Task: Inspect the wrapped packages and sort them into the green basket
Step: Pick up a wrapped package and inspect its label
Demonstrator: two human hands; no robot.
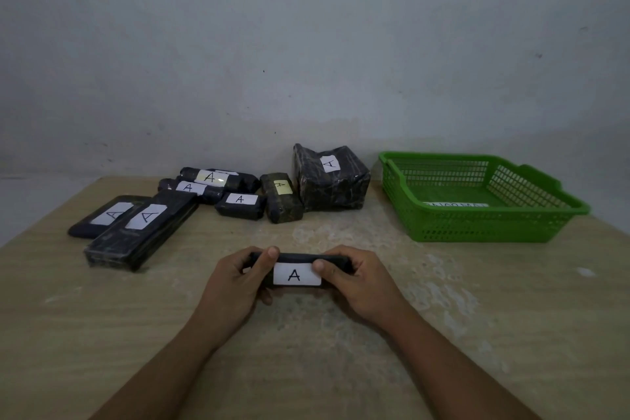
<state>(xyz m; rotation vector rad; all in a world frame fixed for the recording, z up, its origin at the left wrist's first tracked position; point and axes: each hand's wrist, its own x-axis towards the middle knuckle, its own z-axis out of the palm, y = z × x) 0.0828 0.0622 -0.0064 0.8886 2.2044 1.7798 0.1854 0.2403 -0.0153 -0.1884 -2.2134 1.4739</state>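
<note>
A small black wrapped package (297, 273) with a white label marked "A" is held level above the table centre. My left hand (235, 283) grips its left end and my right hand (358, 281) grips its right end, thumbs on top. Several more black wrapped packages with "A" labels lie at the back left, among them a long flat one (143, 232) and a large bulky one (332, 179). The green basket (477, 225) stands at the back right; only a white paper strip (455, 205) lies on its floor.
The wooden table (443, 334) meets a pale wall at the back. The package group spreads from the left edge to the middle. A gap separates the bulky package from the basket.
</note>
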